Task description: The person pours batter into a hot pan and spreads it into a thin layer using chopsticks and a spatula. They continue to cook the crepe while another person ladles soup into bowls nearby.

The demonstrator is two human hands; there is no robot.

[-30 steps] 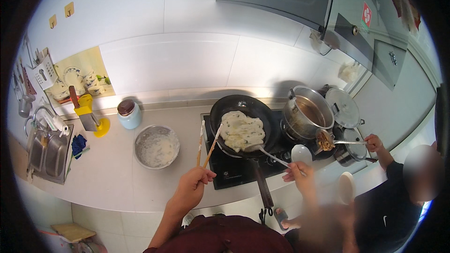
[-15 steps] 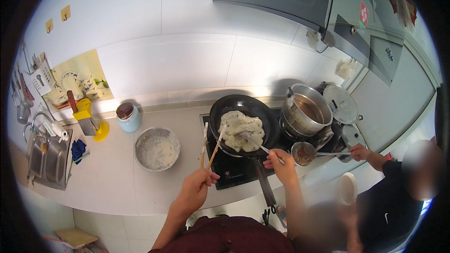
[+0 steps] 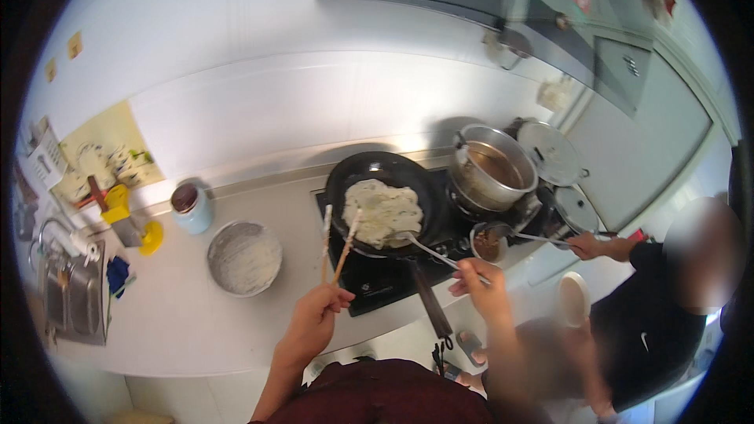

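Note:
My left hand [image 3: 318, 314] is closed around a pair of chopsticks [image 3: 345, 247] whose batter-coated tips point up and apart at the pan's left edge. With my right hand [image 3: 481, 286] I grip the handle of a long metal spoon [image 3: 430, 251]. Its head rests at the lower edge of a pale, uneven pancake [image 3: 381, 208]. The pancake lies in a black frying pan [image 3: 345, 175] on the dark cooktop [image 3: 377, 292], the pan's handle toward me. Left of the chopsticks stands a metal bowl [image 3: 224, 259] with pale batter smeared inside.
Right of the pan, a metal pot [image 3: 475, 188] holds brown liquid. A co-worker's hand [image 3: 589, 245] holds a ladle [image 3: 503, 235] of brown food near it; their other hand holds a pale bowl [image 3: 572, 298]. Leftward stand a light-blue jar [image 3: 191, 216], a yellow knife holder [image 3: 118, 204] and a sink [image 3: 82, 298].
My spoon has slid from the middle of the pancake to its lower edge, and the pancake lies flatter and more spread. The view has shifted right. The co-worker's ladle has tilted.

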